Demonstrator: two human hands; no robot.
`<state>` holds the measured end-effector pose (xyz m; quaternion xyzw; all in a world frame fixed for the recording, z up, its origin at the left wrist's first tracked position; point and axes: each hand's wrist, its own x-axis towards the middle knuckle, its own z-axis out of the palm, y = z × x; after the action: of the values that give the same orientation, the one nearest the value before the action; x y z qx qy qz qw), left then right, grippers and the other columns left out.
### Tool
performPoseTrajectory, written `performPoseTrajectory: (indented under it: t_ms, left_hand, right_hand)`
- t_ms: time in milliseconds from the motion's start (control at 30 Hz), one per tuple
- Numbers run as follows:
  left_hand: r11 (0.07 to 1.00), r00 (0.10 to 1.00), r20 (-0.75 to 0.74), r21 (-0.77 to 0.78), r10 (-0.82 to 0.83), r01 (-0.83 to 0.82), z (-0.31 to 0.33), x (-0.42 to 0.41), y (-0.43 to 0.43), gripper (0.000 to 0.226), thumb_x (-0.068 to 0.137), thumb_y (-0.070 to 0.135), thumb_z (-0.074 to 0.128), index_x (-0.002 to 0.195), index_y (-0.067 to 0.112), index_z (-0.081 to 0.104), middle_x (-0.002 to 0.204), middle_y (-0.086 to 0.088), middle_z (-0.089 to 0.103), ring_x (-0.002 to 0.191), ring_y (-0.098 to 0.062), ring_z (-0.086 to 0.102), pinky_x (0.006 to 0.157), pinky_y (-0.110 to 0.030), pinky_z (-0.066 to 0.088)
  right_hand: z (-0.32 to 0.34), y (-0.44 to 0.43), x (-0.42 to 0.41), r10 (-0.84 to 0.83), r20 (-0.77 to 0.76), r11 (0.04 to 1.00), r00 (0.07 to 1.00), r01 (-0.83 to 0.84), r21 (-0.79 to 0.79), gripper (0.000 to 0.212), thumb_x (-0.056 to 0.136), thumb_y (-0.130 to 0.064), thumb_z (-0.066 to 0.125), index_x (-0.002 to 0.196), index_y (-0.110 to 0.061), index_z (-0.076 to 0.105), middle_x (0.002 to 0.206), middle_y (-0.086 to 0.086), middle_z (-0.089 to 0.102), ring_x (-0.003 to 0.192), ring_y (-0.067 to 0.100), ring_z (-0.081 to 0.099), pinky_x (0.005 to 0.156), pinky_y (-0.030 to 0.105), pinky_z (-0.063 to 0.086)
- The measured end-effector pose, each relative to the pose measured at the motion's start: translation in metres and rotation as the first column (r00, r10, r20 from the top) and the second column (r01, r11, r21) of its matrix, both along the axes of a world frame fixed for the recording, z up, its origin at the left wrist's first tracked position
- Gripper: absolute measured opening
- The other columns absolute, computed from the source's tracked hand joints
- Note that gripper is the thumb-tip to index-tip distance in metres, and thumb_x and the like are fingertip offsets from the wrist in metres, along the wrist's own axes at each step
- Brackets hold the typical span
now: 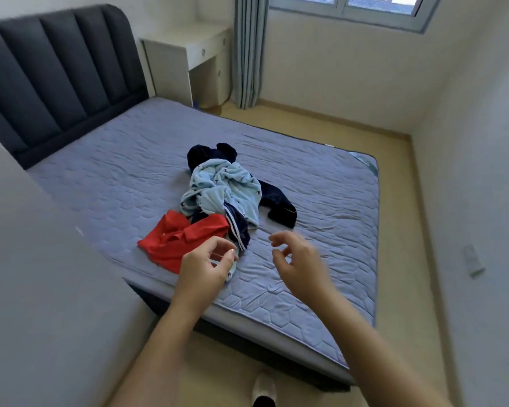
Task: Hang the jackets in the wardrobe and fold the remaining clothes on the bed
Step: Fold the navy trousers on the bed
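1. Bedroom with pale walls and beige floor point(394, 207), seen from beyond the foot corner of the bed point(306, 177).
2. Nearest, before the bed's foot, one foot in a white slipper point(264, 386).
3. Above the bed's near edge, left hand point(203, 268): fingers loosely curled, thumb close to forefinger. Just beneath it, a small pale-blue piece point(231, 273); pinched or not, impossible to tell.
4. To the right of it over the bed, right hand point(299, 259): fingers bent and relaxed, apart, holding nothing.
5. On the bed just beyond the left hand, red shirt point(177, 242), crumpled.
6. Touching it, toward the bed's middle, navy garment with white stripes point(237, 227), then light-blue garment point(224, 189) heaped over dark navy garment point(276, 201).
7. At the bed's far end, dark padded headboard point(56, 77).
8. Beyond the bed, white desk point(188, 54), grey curtain point(249, 51), window point(350, 7).
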<state>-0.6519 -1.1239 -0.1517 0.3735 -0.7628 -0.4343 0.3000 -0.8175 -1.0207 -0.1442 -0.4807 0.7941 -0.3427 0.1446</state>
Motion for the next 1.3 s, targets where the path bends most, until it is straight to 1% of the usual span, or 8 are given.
performPoseTrajectory:
  t_ms: [300, 667, 767, 900, 1000, 1100, 1200, 1300]
  left_hand:
    - [0.937, 0.976, 0.212, 0.332, 0.041, -0.112, -0.166, -0.091, -0.135, 0.018, 0.086, 0.008, 0.063, 0.078, 0.024, 0.065, 0.070, 0.008, 0.071, 0.072, -0.006, 0.067, 0.072, -0.022, 0.051]
    - [0.902, 0.858, 0.474, 0.432, -0.198, -0.030, -0.374, -0.159, -0.275, 0.019, 0.084, 0.010, 0.061, 0.074, 0.026, 0.062, 0.070, 0.008, 0.068, 0.072, -0.017, 0.064, 0.071, -0.033, 0.053]
    - [0.950, 0.744, 0.610, 0.293, -0.274, 0.109, -0.415, -0.171, -0.305, 0.012, 0.085, 0.018, 0.058, 0.088, 0.027, 0.063, 0.092, 0.009, 0.066, 0.091, -0.016, 0.060, 0.080, -0.035, 0.050]
    - [0.911, 0.622, 0.776, -0.175, -0.105, 0.373, -0.462, -0.181, -0.332, 0.043, 0.078, 0.028, 0.067, 0.120, 0.027, 0.057, 0.133, -0.002, 0.047, 0.126, -0.023, 0.039, 0.102, -0.041, 0.031]
    - [0.800, 0.413, 0.896, -0.123, -0.165, 0.587, -0.495, -0.187, -0.341, 0.071, 0.074, 0.043, 0.071, 0.137, 0.036, 0.039, 0.147, -0.006, 0.027, 0.136, -0.030, 0.022, 0.110, -0.055, 0.020]
    - [0.733, 0.265, 0.949, -0.058, -0.169, 0.678, -0.527, -0.184, -0.344, 0.075, 0.076, 0.039, 0.066, 0.142, 0.038, 0.031, 0.150, -0.007, 0.022, 0.138, -0.034, 0.018, 0.109, -0.061, 0.017]
    - [0.711, 0.282, 0.948, -0.099, -0.145, 0.696, -0.538, -0.174, -0.342, 0.074, 0.064, 0.033, 0.077, 0.134, 0.031, 0.052, 0.143, -0.014, 0.041, 0.130, -0.040, 0.037, 0.103, -0.065, 0.026]
    - [0.674, 0.344, 0.930, -0.172, -0.129, 0.719, -0.538, -0.162, -0.341, 0.076, 0.050, 0.031, 0.086, 0.122, 0.021, 0.065, 0.127, -0.016, 0.057, 0.115, -0.041, 0.053, 0.092, -0.064, 0.040]
  right_hand:
    - [-0.148, -0.143, -0.116, -0.135, 0.316, 0.936, 0.939, 0.016, 0.352, 0.014, 0.093, -0.019, 0.049, 0.100, -0.027, 0.059, 0.093, -0.005, 0.065, 0.079, 0.018, 0.063, 0.073, 0.041, 0.056]
    - [-0.385, -0.251, -0.157, -0.443, 0.483, 0.782, 0.755, 0.063, 0.620, 0.016, 0.089, -0.011, 0.048, 0.098, -0.014, 0.061, 0.095, 0.005, 0.069, 0.073, 0.016, 0.061, 0.061, 0.023, 0.044]
    - [-0.430, -0.276, -0.157, -0.465, 0.443, 0.744, 0.767, 0.068, 0.664, 0.026, 0.087, -0.012, 0.053, 0.112, -0.014, 0.059, 0.101, 0.002, 0.063, 0.077, 0.013, 0.058, 0.064, 0.020, 0.046]
    - [-0.474, -0.311, -0.152, -0.437, 0.341, 0.794, 0.833, 0.178, 0.582, 0.076, 0.080, -0.018, 0.068, 0.144, -0.026, 0.029, 0.143, 0.000, 0.037, 0.125, 0.019, 0.044, 0.099, 0.038, 0.043]
    - [-0.497, -0.344, -0.154, -0.372, 0.352, 0.876, 0.859, 0.200, 0.439, 0.096, 0.074, -0.014, 0.070, 0.150, -0.031, 0.015, 0.153, -0.003, 0.029, 0.136, 0.016, 0.034, 0.105, 0.040, 0.039]
    - [-0.520, -0.367, -0.158, -0.352, 0.282, 0.838, 0.893, 0.167, 0.519, 0.068, 0.081, -0.009, 0.054, 0.141, -0.033, 0.032, 0.124, 0.001, 0.058, 0.108, 0.027, 0.057, 0.084, 0.042, 0.051]
    - [-0.530, -0.356, -0.174, -0.231, -0.009, 0.773, 0.973, 0.190, 0.606, 0.021, 0.080, -0.008, 0.045, 0.094, -0.023, 0.053, 0.085, 0.004, 0.062, 0.089, 0.034, 0.059, 0.056, 0.032, 0.039]
    - [-0.526, -0.307, -0.217, -0.194, -0.199, 0.614, 0.961, 0.277, 0.740, 0.023, 0.081, -0.012, 0.048, 0.097, -0.024, 0.059, 0.102, 0.008, 0.067, 0.097, 0.032, 0.062, 0.065, 0.031, 0.039]
